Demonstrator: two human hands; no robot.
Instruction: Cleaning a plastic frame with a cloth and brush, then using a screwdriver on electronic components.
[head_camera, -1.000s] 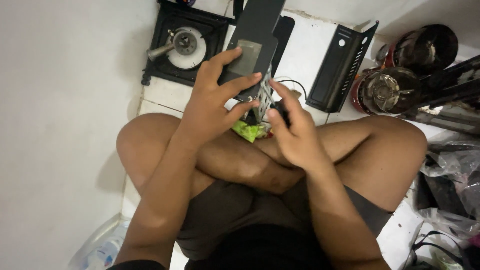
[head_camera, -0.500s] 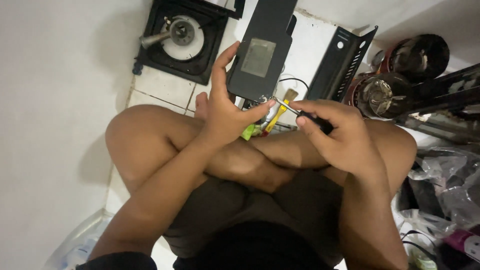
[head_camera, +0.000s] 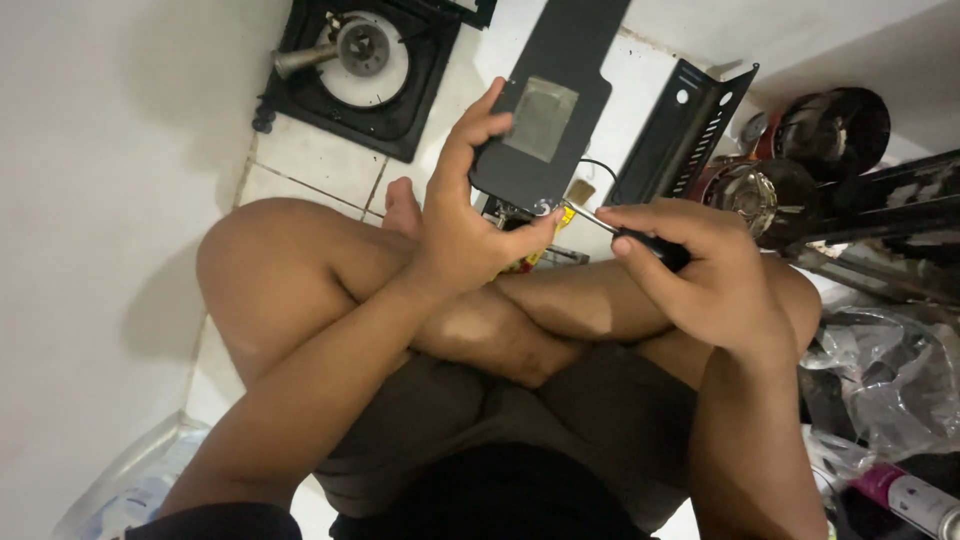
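**Black metal panel held over crossed legs, screwdriver set to its lower edge**

A flat black metal panel (head_camera: 555, 110) is held up in the left hand (head_camera: 465, 235), at about 12 o'clock from the crossed legs (head_camera: 480, 310) of the seated person. The panel is long and narrow, matt black, with a dull grey rectangular patch set into its face and a notched lower end. The left hand is closed on that lower end: the fingers are wrapped up along the panel's left edge and the thumb is pressed in near its bottom corner.

A screwdriver (head_camera: 625, 232) is gripped in the right hand (head_camera: 700, 275), which is closed around the dark handle at about 3 o'clock from the panel's lower end. The thin shaft is pointed towards 9 o'clock, and its tip is seen at the panel's bottom edge, just beside the left thumb; whether the tip is seated in a screw cannot be told. Something yellow and green (head_camera: 530, 255) is partly seen under the left hand.

On the tiled floor (head_camera: 310, 165), a black square frame with a round metal part (head_camera: 365, 60) is seen at 11 o'clock from the panel. A second black bracket with slotted holes (head_camera: 690, 130) is stood at 2 o'clock. Dark round metal parts (head_camera: 800, 150) are piled at 3 o'clock, and crumpled clear plastic (head_camera: 890, 370) is seen at 4 o'clock.
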